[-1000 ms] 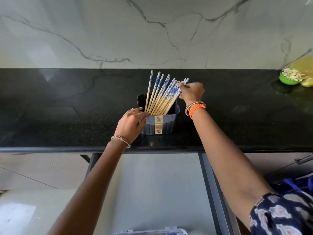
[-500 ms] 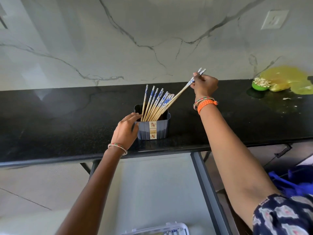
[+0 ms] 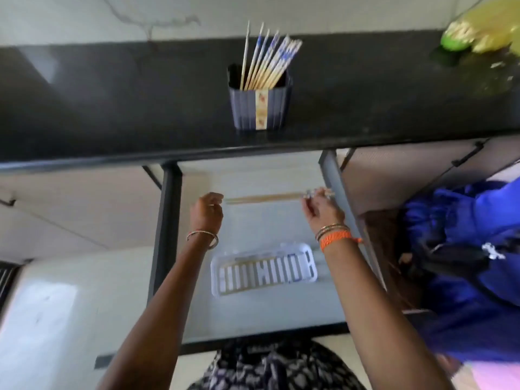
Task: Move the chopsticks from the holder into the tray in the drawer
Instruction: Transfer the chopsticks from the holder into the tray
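A dark blue holder [image 3: 260, 106] stands on the black counter with several blue-and-white chopsticks [image 3: 268, 61] leaning in it. Below, the drawer [image 3: 281, 311] is pulled out. A white slotted tray [image 3: 264, 270] lies in it with some chopsticks inside. A pair of chopsticks [image 3: 263, 197] is held level above the drawer, behind the tray. My right hand [image 3: 320, 209] pinches its patterned end. My left hand [image 3: 206, 212] is at the plain tips, fingers curled; I cannot tell whether it grips them.
The black counter [image 3: 112, 108] overhangs the drawer's back. A green bowl and a yellow bag [image 3: 484, 26] sit at its far right. Dark drawer rails [image 3: 166, 229] flank the drawer, and blue cloth [image 3: 464, 249] lies to its right.
My right hand pulled a pair of chopsticks out of the holder and carried it down over the drawer. My left hand left the holder and came to the pair's tips. My view tilted down.
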`<action>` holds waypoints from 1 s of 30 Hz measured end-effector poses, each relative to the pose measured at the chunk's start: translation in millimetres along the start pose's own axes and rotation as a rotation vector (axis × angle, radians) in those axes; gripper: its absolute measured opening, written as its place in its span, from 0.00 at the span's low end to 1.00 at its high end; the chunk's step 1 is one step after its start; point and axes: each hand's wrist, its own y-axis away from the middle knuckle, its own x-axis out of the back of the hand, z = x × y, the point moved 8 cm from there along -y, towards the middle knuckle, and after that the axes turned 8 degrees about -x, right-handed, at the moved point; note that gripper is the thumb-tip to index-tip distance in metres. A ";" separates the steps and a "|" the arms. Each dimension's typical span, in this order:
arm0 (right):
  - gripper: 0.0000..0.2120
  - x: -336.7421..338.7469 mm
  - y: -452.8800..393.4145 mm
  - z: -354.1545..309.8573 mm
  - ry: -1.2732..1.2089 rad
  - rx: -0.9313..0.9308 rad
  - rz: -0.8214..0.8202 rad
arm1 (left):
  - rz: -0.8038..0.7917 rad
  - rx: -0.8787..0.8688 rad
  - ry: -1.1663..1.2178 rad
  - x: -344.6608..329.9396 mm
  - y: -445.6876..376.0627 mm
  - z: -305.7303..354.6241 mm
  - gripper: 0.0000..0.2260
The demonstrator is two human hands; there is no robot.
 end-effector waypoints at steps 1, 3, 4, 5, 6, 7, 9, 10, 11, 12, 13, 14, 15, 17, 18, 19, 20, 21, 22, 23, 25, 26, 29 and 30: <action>0.13 24.5 -3.9 22.4 0.009 -0.057 0.054 | -0.049 0.041 -0.029 -8.1 13.1 -17.6 0.13; 0.12 65.3 -8.4 56.2 0.062 -0.121 0.157 | -0.135 0.137 -0.091 -19.5 41.1 -52.7 0.12; 0.11 77.9 -9.4 65.9 0.093 -0.138 0.194 | -0.166 0.180 -0.111 -23.4 52.3 -66.7 0.11; 0.09 87.3 -10.3 72.4 0.127 -0.150 0.227 | -0.197 0.222 -0.119 -27.2 62.5 -78.4 0.10; 0.07 93.4 -12.4 75.5 0.162 -0.156 0.256 | -0.228 0.256 -0.120 -30.4 69.6 -86.6 0.09; 0.07 97.4 -14.6 77.4 0.200 -0.159 0.282 | -0.255 0.285 -0.127 -32.8 74.9 -92.9 0.09; 0.09 101.7 -20.7 79.1 0.271 -0.154 0.317 | -0.293 0.309 -0.176 -35.0 79.2 -100.3 0.09; 0.10 104.7 -23.3 81.1 0.295 -0.154 0.330 | -0.306 0.302 -0.211 -35.1 79.7 -102.3 0.09; 0.11 107.4 -24.1 83.4 0.312 -0.157 0.340 | -0.312 0.285 -0.242 -35.2 79.5 -102.8 0.10; 0.12 110.6 -25.1 86.2 0.322 -0.157 0.355 | -0.312 0.268 -0.264 -35.0 79.3 -103.5 0.11; 0.12 113.0 -25.8 88.4 0.332 -0.150 0.370 | -0.309 0.257 -0.273 -34.5 78.7 -104.1 0.12; 0.12 113.0 -26.7 90.3 0.340 -0.140 0.380 | -0.299 0.247 -0.277 -34.1 77.8 -104.9 0.12; 0.11 110.6 -26.8 92.2 0.346 -0.136 0.385 | -0.287 0.239 -0.281 -33.5 76.7 -105.4 0.12; 0.04 101.3 -26.2 98.5 0.342 -0.149 0.365 | -0.266 0.230 -0.290 -32.9 75.4 -105.4 0.13; 0.02 97.2 -25.9 102.5 0.334 -0.158 0.355 | -0.257 0.230 -0.295 -32.7 75.1 -105.4 0.13; 0.05 95.2 -25.9 107.3 0.328 -0.169 0.346 | -0.248 0.232 -0.297 -32.4 75.3 -105.4 0.14; 0.08 94.1 -25.4 112.2 0.316 -0.182 0.345 | -0.241 0.235 -0.295 -32.1 75.4 -105.6 0.14; 0.12 93.9 -23.9 117.3 0.300 -0.201 0.353 | -0.233 0.238 -0.291 -31.9 75.6 -105.7 0.14; 0.15 93.3 -21.7 121.9 0.289 -0.222 0.360 | -0.223 0.240 -0.287 -31.2 75.4 -105.8 0.13; 0.16 92.9 -20.3 124.7 0.270 -0.229 0.376 | -0.215 0.240 -0.287 -30.6 75.2 -105.2 0.13; 0.18 92.1 -19.5 122.5 0.257 -0.192 0.401 | -0.209 0.235 -0.298 -29.7 75.9 -103.4 0.13; 0.20 90.2 -21.6 122.6 0.265 -0.188 0.386 | -0.209 0.233 -0.306 -29.6 76.2 -102.5 0.13; 0.22 83.0 -23.8 122.7 0.288 -0.215 0.318 | -0.196 0.236 -0.320 -28.5 75.4 -101.2 0.12; 0.23 85.2 -22.9 120.5 0.294 -0.229 0.356 | -0.193 0.238 -0.318 -28.8 74.1 -101.5 0.12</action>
